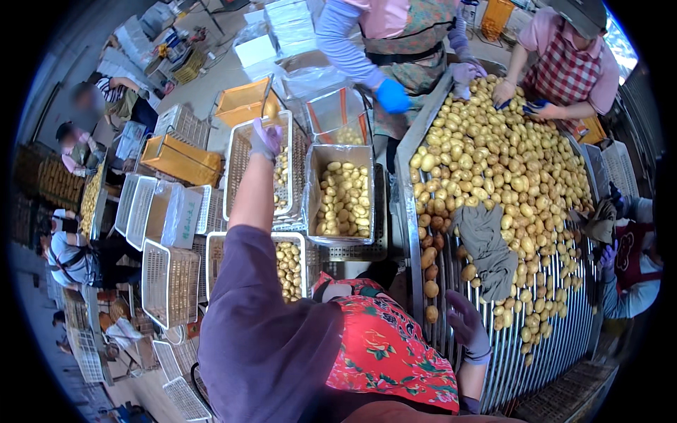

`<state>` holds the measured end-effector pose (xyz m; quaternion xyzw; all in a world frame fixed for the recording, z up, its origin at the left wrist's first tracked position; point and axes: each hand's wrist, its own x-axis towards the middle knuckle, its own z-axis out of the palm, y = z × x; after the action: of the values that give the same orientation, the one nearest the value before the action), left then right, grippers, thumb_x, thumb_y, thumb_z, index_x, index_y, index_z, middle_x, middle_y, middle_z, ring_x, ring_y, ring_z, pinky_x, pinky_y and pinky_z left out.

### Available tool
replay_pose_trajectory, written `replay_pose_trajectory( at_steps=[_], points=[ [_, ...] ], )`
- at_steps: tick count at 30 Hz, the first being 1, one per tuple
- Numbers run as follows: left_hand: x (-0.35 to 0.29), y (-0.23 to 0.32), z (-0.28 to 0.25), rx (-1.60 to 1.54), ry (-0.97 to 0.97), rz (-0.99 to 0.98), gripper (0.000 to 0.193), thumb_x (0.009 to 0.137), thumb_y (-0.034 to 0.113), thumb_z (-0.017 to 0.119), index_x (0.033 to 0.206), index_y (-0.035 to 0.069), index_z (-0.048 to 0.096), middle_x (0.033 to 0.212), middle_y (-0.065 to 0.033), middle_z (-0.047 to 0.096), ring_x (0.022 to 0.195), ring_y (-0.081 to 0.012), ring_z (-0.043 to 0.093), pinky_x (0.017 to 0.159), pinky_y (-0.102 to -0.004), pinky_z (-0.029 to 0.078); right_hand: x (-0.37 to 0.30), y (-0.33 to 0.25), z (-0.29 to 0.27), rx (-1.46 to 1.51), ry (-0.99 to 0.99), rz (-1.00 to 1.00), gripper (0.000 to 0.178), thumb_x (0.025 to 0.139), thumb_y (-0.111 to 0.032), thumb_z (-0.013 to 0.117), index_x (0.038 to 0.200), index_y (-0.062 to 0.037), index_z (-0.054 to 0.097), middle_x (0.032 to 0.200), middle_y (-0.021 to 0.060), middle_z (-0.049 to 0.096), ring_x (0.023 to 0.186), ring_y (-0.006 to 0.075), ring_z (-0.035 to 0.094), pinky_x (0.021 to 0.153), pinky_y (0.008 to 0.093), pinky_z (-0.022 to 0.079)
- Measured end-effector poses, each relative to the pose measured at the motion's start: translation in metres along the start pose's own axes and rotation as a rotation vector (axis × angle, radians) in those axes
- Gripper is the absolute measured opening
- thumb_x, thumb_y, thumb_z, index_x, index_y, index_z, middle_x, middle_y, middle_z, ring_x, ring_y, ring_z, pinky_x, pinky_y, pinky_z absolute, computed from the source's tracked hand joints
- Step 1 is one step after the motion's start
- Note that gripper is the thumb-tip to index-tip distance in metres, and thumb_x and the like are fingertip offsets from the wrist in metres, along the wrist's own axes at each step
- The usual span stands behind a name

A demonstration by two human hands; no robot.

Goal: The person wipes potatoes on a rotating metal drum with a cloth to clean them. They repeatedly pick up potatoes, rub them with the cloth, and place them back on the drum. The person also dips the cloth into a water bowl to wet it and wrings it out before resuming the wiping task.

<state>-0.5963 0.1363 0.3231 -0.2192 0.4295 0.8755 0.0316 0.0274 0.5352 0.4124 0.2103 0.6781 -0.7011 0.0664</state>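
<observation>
My left arm stretches far out to the left side. The gloved left hand [266, 138] is over a white plastic crate [231, 173] with potatoes in it, its fingers apart and nothing seen in them. Low at the right, my right hand [468, 326], in a greyish-purple glove, hovers by the metal roller table [557, 356], fingers loosely spread and holding nothing that I can see. Many yellow potatoes [508, 169] cover the table's far part. A crumpled grey cloth [488, 247] lies among them, just beyond my right hand.
Beside the table stands a lined box of potatoes [343, 201]; another white crate [289, 271] of potatoes is nearer me. Orange baskets [185, 161] and stacked white crates [169, 282] crowd the left. Co-workers stand across and right of the table, one with a blue glove [393, 96].
</observation>
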Motion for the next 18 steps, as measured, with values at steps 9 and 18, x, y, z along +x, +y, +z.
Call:
replay_pose_trajectory(
  at_steps=[9,18],
  points=[
    [-0.238,-0.198,0.065,0.869,-0.921,-0.197,0.046,0.096,0.022,0.061,0.135,0.001,0.051,0.11,-0.0075,0.061,0.097,-0.015,0.059,0.092,-0.0307,0.049,-0.017,0.019,-0.029,-0.098,0.369,-0.106,0.045,0.095,-0.022,0.062,0.132,0.0024,0.055,0.125,0.0145,0.064,0.119,0.0216,0.058,0.103,0.0326,0.042],
    [-0.389,-0.273,0.146,1.182,-1.848,0.294,0.051,0.088,0.022,0.069,0.135,0.007,0.055,0.129,-0.0165,0.059,0.118,-0.0305,0.057,0.103,-0.0388,0.044,0.018,0.08,-0.098,-1.082,0.971,-0.049,0.1,0.068,-0.049,0.082,0.146,-0.0039,0.037,0.145,0.0261,0.04,0.134,0.0438,0.038,0.112,0.0516,0.028]
  ],
)
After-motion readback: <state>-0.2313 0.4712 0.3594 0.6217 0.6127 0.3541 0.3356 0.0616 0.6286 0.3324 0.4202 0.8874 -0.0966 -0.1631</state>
